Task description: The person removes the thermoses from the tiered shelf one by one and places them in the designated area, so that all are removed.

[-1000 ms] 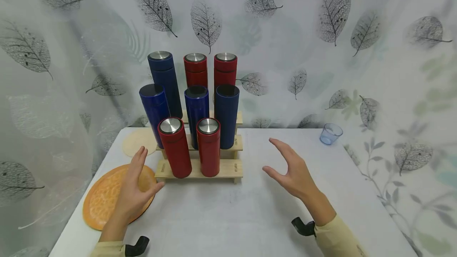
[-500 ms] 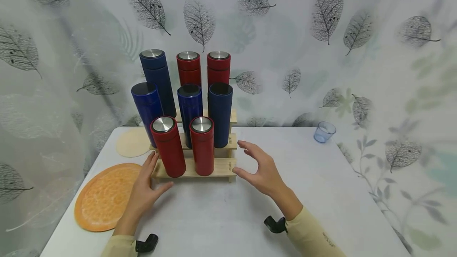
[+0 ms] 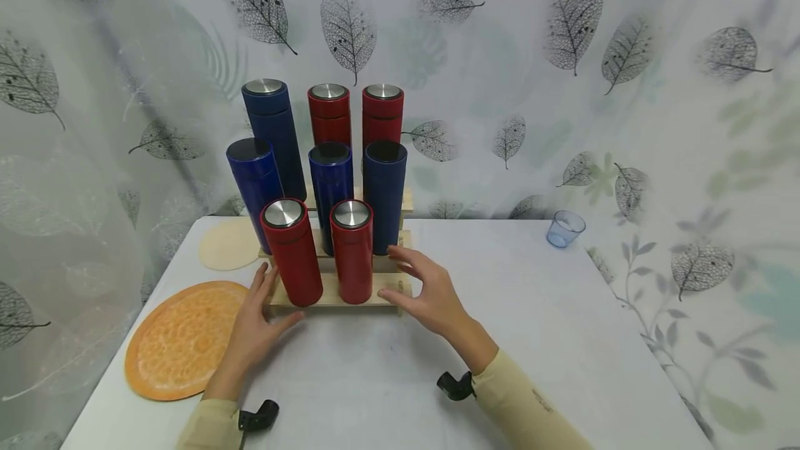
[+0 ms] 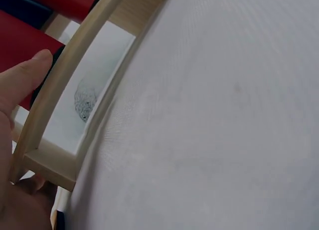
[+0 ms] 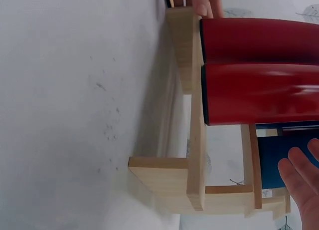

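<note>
A stepped wooden rack (image 3: 328, 285) carries three rows of upright thermos flasks. On the bottom step stand two red flasks with steel lids, a left one (image 3: 294, 255) and a right one (image 3: 353, 255). My left hand (image 3: 251, 330) is at the left end of that step, its thumb (image 4: 27, 76) overlapping the lower part of the left red flask in the left wrist view. My right hand (image 3: 431, 297) reaches in at the right end, fingers spread with nothing between them. Its fingertips (image 5: 294, 165) overlap the right blue flask (image 3: 384, 193) of the middle row.
Two more blue flasks (image 3: 331, 182) fill the middle step. Behind them rise a navy flask (image 3: 273, 120) and two red ones (image 3: 382, 117). A round orange mat (image 3: 181, 339) and a pale disc (image 3: 228, 245) lie left; a blue glass (image 3: 565, 229) stands back right.
My right hand has moved left from over the table to the rack's right end. My left hand has shifted right, off the orange mat to the rack's left end. The flasks stay on their steps.
</note>
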The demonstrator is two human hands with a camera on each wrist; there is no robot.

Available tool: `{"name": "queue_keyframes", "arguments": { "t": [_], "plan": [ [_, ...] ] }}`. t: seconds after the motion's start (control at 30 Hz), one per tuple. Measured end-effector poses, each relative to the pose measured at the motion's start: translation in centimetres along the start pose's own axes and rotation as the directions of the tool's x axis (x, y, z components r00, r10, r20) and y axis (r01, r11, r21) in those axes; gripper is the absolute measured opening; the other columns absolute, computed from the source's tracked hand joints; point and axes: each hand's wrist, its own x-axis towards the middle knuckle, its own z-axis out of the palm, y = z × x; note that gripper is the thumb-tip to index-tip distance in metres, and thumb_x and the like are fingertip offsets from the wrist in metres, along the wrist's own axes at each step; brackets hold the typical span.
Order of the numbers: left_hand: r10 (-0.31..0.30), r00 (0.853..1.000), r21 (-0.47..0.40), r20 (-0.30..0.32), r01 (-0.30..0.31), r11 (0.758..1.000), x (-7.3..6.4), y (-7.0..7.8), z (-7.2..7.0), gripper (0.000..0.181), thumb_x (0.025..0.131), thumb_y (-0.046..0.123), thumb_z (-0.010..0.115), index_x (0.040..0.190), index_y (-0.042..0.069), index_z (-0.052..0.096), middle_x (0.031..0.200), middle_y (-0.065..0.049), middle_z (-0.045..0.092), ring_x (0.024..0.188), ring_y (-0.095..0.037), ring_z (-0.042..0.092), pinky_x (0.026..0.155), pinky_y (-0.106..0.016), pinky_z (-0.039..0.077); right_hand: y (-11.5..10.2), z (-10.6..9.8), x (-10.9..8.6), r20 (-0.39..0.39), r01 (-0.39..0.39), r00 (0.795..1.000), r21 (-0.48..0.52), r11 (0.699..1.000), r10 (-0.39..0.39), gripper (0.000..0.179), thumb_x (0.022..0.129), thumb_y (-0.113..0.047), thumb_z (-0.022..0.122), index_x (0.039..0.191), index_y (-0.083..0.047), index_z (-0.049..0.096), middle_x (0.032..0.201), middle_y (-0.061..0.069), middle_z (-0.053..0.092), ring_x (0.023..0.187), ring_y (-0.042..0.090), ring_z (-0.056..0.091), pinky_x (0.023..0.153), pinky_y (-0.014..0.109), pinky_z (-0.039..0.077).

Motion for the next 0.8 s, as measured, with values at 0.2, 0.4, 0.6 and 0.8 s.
{"name": "queue_keyframes", "arguments": {
  "t": [0.2,0.4,0.6,0.8],
  "plan": [
    [0.007,1.0,-0.014,-0.012,-0.007,1.0,0.2,-0.6,0.4,0.096,0.092,0.027,0.091,0.171,0.019,0.038,0.177,-0.024,0.019,0.157,-0.053,0.026,0.107,-0.069,0.042,0.4,0.9,0.4,0.009,-0.037,0.999,0.036,0.999,0.036,0.069,0.091,-0.013,0.092,0.151,-0.003,0.06,0.147,0.011,0.066,0.131,0.027,0.067,0.104,0.044,0.056],
    [0.036,0.999,0.011,-0.034,-0.036,0.999,0.1,-1.0,0.3,0.087,0.094,0.023,0.088,0.169,0.017,0.043,0.176,-0.022,0.025,0.155,-0.054,0.03,0.11,-0.075,0.038,0.5,1.5,0.7,0.01,-0.013,1.0,0.041,0.999,0.012,0.07,0.09,-0.013,0.092,0.152,-0.002,0.06,0.147,0.011,0.066,0.13,0.027,0.067,0.103,0.042,0.056],
    [0.065,0.997,0.025,-0.031,-0.064,0.998,0.1,-1.0,0.3,0.082,0.097,0.018,0.085,0.168,0.01,0.043,0.176,-0.019,0.027,0.154,-0.054,0.032,0.108,-0.074,0.041,1.0,2.3,1.0,-0.005,-0.013,1.0,0.081,0.997,0.014,0.069,0.09,-0.011,0.091,0.151,-0.004,0.061,0.145,0.009,0.067,0.127,0.031,0.069,0.102,0.043,0.058],
    [0.065,0.998,0.045,-0.025,-0.064,0.997,0.1,-1.1,0.3,0.082,0.098,0.015,0.084,0.168,0.011,0.042,0.176,-0.016,0.028,0.154,-0.053,0.033,0.11,-0.073,0.04,1.4,3.2,1.1,0.01,-0.058,0.998,0.12,0.991,0.057,0.067,0.093,-0.013,0.089,0.153,-0.007,0.06,0.145,0.006,0.067,0.125,0.024,0.07,0.1,0.046,0.058]
  ]
}}
